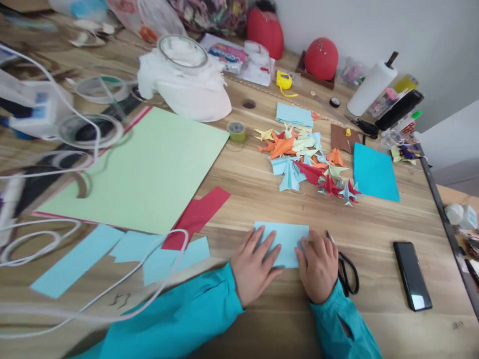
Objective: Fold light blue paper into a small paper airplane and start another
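Observation:
A light blue sheet of paper, shaped like a rectangle, lies on the table in front of me. My left hand rests flat on its left part with the fingers spread. At the right edge of the sheet is my right hand, its fingers bent and held close together, thumb and fingertips on the paper. Partly hidden behind that hand are scissors with black handles. Beyond the sheet sits a pile of folded paper figures in orange, red, yellow, pale green and light blue.
Large pale green sheets lie at left, with red paper and light blue strips nearby. A white cable loops across the front left. At right are a phone and bright blue paper. A thread spool stands mid-table.

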A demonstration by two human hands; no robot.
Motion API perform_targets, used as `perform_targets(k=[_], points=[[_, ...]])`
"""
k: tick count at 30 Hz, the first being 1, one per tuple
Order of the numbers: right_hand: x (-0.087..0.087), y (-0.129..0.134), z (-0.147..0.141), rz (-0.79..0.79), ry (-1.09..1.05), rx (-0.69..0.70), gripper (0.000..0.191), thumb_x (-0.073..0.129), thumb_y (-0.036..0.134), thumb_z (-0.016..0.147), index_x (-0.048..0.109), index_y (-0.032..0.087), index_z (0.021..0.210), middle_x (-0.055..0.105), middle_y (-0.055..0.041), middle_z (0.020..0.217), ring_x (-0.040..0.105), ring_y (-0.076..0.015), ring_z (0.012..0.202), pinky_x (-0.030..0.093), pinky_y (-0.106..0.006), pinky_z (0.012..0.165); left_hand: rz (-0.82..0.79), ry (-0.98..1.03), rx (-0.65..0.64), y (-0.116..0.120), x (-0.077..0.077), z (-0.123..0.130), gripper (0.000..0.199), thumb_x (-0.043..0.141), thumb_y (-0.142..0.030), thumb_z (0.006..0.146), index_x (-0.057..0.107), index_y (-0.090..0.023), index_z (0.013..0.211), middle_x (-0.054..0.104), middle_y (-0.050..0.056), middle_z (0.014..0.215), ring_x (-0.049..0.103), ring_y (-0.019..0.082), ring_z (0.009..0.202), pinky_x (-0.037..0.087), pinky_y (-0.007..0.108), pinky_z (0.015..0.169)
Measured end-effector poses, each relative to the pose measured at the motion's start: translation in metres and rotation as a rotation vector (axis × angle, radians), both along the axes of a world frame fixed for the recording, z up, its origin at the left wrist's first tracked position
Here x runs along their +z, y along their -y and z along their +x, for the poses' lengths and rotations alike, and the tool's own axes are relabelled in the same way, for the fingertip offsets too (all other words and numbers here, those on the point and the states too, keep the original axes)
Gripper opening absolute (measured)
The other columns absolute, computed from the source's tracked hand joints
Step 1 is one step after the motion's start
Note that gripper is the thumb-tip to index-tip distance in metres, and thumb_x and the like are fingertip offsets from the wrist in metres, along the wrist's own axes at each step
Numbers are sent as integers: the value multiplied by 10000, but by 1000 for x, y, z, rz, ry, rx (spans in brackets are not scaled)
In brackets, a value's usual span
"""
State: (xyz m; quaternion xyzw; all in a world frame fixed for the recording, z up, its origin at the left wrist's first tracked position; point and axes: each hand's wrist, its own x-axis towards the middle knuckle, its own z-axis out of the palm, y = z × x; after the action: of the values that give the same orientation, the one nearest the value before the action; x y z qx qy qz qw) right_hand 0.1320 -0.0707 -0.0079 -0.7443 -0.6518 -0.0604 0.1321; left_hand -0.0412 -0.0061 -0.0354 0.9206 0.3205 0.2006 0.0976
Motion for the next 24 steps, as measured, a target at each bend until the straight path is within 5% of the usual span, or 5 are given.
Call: perform_targets(k=[4, 17, 24], points=[[0, -3, -2, 38, 15, 31, 200, 507, 330, 869, 659, 213, 926, 659, -57, 1069, 497, -238, 1085, 258, -443, 1025, 42, -2, 15, -1, -2, 2, 367, 517, -465, 806, 654, -217, 1039, 562, 97, 1234, 384, 341, 1227, 313, 519, 1013], [-6, -2, -4, -29, -18, -46, 175, 543, 285, 844, 671, 222, 945, 655, -46, 1122, 505, -252, 1083, 117, -552, 1061, -45, -290, -108, -37, 21, 9, 243, 482, -402, 850, 706, -311, 873, 628, 41, 1005, 519, 227, 928, 367, 360, 764], [-15, 0, -4, -4, -34, -85, 222, 488, 309, 877, 666, 230, 983, 640, -42, 1157, 483, -250, 1098, 59, -563, 1057, -20, -387, -91, -44, 20, 19, 292, 477, -357, 861, 601, -274, 1112, 653, 53, 968, 553, 214, 861, 351, 344, 727]])
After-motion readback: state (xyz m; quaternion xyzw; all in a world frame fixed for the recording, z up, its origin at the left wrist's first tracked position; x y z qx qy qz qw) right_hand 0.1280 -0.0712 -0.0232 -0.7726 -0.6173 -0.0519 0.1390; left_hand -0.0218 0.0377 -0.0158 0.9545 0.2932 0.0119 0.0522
